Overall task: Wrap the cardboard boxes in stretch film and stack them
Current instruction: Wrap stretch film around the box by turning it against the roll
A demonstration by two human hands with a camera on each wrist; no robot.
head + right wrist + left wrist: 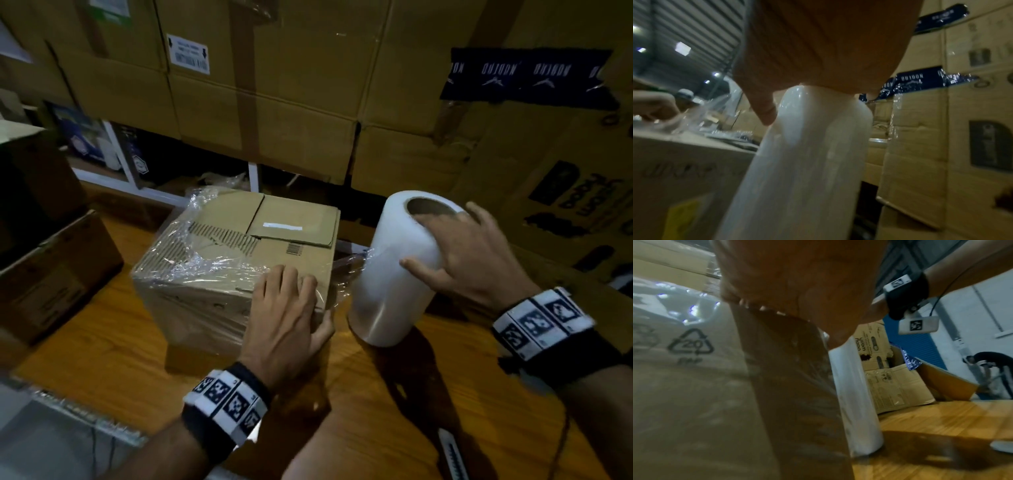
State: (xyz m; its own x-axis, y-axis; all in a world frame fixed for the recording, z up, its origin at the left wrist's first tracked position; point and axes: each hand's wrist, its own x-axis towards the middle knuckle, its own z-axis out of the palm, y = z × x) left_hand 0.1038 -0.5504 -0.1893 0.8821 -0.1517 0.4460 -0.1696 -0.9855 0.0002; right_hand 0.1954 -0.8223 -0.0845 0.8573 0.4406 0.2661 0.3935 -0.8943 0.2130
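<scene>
The left hand (286, 318) is nearest to the camera. It lies flat, with straight fingers, on the near right corner of the cardboard box (236, 260), and its thumb is on the right side of the box. The box stands on the wooden table (120, 346) and is partly covered with stretch film (191, 246). A band of film goes from this corner to the film roll (394, 274), which stands upright just beside the box on its right. The right hand (469, 253) grips the top of the roll, fingers over the core opening. Behind them, big cartons (274, 85) are stacked.
</scene>
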